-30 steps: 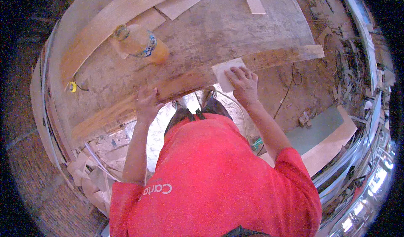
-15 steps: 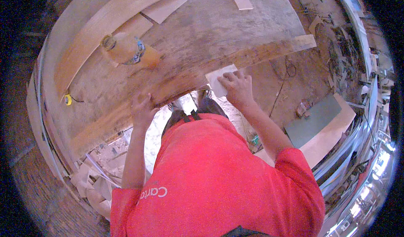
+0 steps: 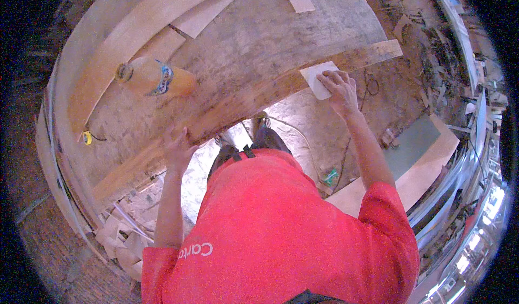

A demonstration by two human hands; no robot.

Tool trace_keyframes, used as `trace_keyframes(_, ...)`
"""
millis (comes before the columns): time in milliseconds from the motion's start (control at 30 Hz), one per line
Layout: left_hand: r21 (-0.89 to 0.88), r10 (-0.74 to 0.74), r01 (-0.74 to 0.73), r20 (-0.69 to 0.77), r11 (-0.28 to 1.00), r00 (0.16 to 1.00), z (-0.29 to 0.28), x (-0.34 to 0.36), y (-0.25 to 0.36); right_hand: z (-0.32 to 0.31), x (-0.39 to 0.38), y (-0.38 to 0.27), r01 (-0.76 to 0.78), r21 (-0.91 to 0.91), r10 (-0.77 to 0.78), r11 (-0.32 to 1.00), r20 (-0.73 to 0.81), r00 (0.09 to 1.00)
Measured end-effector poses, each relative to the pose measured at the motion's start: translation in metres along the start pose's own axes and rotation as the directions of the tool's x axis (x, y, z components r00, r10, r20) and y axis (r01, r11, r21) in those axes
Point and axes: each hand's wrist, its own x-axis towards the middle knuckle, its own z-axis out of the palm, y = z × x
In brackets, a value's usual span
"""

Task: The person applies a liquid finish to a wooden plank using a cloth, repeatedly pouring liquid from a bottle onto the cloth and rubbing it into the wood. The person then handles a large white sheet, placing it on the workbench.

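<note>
A long brown wooden strip [image 3: 238,101] lies across the near edge of the worktable. Toward its right end, my right hand [image 3: 341,90] grips a flat, whitish rectangular piece [image 3: 318,87] against the strip; its material cannot be made out. My left hand [image 3: 178,150] rests on the strip farther left, fingers apart, holding nothing. Beyond that hand a clear bottle [image 3: 148,77] with a blue label and orange-yellow contents lies on its side.
Thin pale wood sheets [image 3: 216,15] lie at the far side of the table. A yellow tape measure [image 3: 87,137] sits at the left. On the floor to the right are a grey-green panel [image 3: 413,147], a cable [image 3: 300,136] and scattered offcuts. More scraps [image 3: 121,239] are piled lower left.
My right hand has slid the whitish piece rightward and away from me along the strip. My left hand stays at nearly the same spot. The whole view has shifted slightly.
</note>
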Motion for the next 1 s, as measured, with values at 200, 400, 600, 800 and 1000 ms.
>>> trace_keyframes(200,0.051,-0.073,0.071,0.029,0.996,0.997,-0.001,-0.003,0.005,-0.004,0.016,0.004,-0.04,0.003,0.04,0.999,0.025,0.999)
trace_keyframes(400,0.084,0.031,-0.028,-0.037,0.996,0.999,0.011,-0.005,-0.016,0.0,0.024,0.006,-0.044,-0.023,0.045,0.999,0.064,0.997)
trace_keyframes(600,0.264,0.013,-0.016,0.013,0.964,1.0,0.014,-0.009,-0.022,-0.035,0.014,-0.027,-0.099,-0.14,0.147,0.985,0.39,0.909)
trace_keyframes(800,0.111,0.044,-0.035,-0.081,0.993,0.996,-0.017,-0.019,-0.028,-0.049,-0.02,-0.105,-0.111,0.302,0.045,0.947,0.216,0.975)
trace_keyframes(1000,0.187,0.076,-0.081,0.032,0.979,0.997,-0.029,-0.042,-0.109,-0.007,-0.01,-0.267,0.026,0.245,-0.04,0.969,0.05,0.998)
